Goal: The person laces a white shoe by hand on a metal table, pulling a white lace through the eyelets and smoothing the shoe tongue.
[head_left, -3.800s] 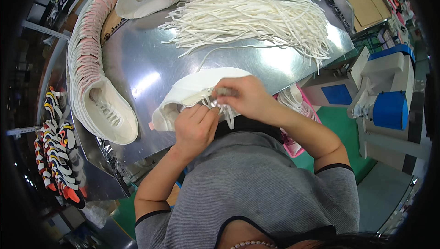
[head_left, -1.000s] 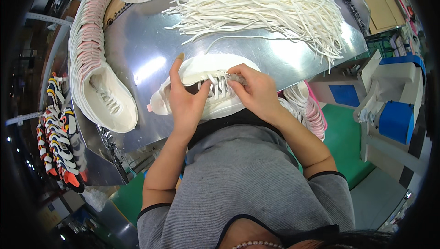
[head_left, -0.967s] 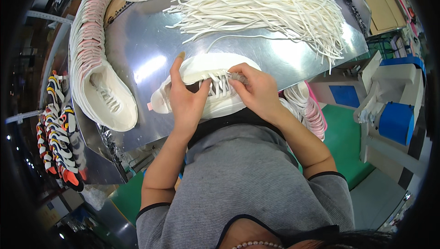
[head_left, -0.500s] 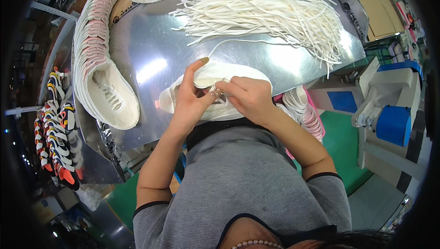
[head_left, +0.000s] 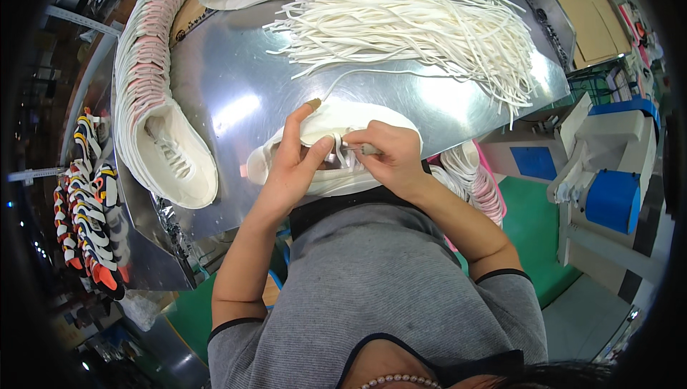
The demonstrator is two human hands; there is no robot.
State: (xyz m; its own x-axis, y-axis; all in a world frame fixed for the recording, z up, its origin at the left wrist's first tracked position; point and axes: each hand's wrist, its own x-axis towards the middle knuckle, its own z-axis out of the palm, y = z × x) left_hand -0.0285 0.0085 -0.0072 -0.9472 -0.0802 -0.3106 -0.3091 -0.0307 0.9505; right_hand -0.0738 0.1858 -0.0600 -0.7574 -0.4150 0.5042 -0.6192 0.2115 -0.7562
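Right hand [head_left: 392, 153] has shifted slightly on the white sneaker [head_left: 376, 115], and its thin metal-tipped tool [head_left: 368, 149] now shows.
Head view: the sneaker lies on the near part of the metal desk [head_left: 218, 74], long axis running left to right, heel opening and pink tab [head_left: 243, 170] at the left, toe end at the right. A raised lace loop [head_left: 337, 143] lies just left of the right hand's fingertips, between them and the left thumb, and the tool's shaft points left toward it. The right thumb and forefinger pinch the tool's handle. The left hand [head_left: 290, 167] straddles the opening's far rim, thumb and forefinger spread; its other fingers are hidden. Half a second ago the right fingers covered the handle, and the loop showed less clearly.
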